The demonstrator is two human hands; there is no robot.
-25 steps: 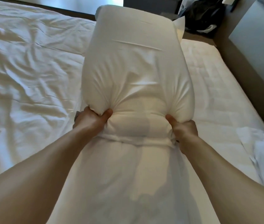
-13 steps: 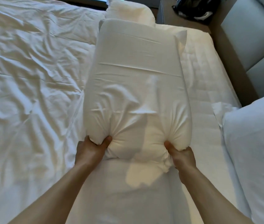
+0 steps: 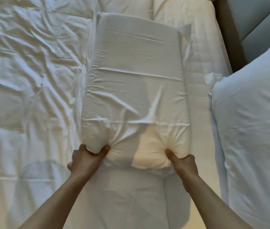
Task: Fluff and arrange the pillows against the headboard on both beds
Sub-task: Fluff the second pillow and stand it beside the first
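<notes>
Below, both hands clenched the pillow (image 3: 136,90) by its near corners: left hand (image 3: 86,160), right hand (image 3: 184,165). It lay lengthwise on the bed (image 3: 28,96), beside a second pillow (image 3: 253,129) near the headboard (image 3: 253,25).

Pillow (image 3: 136,83) in the middle on the bed (image 3: 202,52), crumpled duvet (image 3: 28,80) to its left, second pillow (image 3: 253,129) to its right, third pillow (image 3: 126,5) beyond, headboard (image 3: 253,28) far right.
</notes>
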